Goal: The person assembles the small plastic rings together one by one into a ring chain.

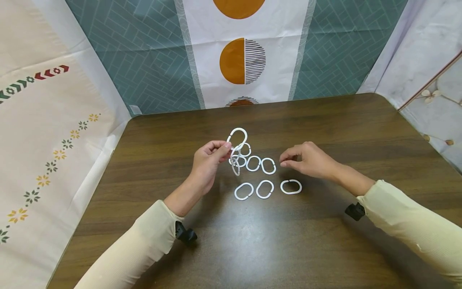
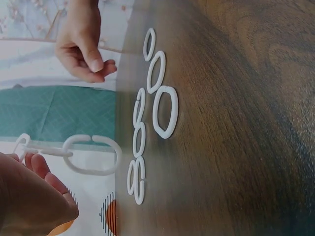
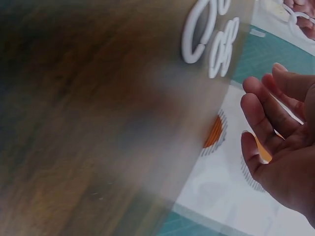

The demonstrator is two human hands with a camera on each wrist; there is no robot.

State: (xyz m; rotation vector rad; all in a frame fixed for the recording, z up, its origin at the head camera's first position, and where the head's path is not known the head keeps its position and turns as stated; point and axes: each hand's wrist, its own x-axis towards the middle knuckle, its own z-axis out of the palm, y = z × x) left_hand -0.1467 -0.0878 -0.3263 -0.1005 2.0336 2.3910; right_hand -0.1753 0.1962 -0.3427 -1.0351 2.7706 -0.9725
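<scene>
My left hand (image 1: 206,162) pinches a white oval shower curtain ring (image 1: 238,129) between thumb and fingers, above the table. More linked rings hang from it as a short chain; in the left wrist view the lowest hanging ring (image 2: 93,172) shows a small gap in its side. To the right, my right hand (image 1: 310,160) hovers with loosely bent fingers and holds nothing. Its fingertips are near a loose ring (image 1: 268,173) on the table. Fingers (image 3: 266,118) of that hand look relaxed in the right wrist view.
Several loose white rings lie on the brown wooden table (image 1: 144,172). Three form a nearer row, including a sideways ring (image 1: 290,193) on the right. Others lie farther back, partly behind the hanging chain. A patterned cloth (image 1: 151,72) hangs behind the table's far edge.
</scene>
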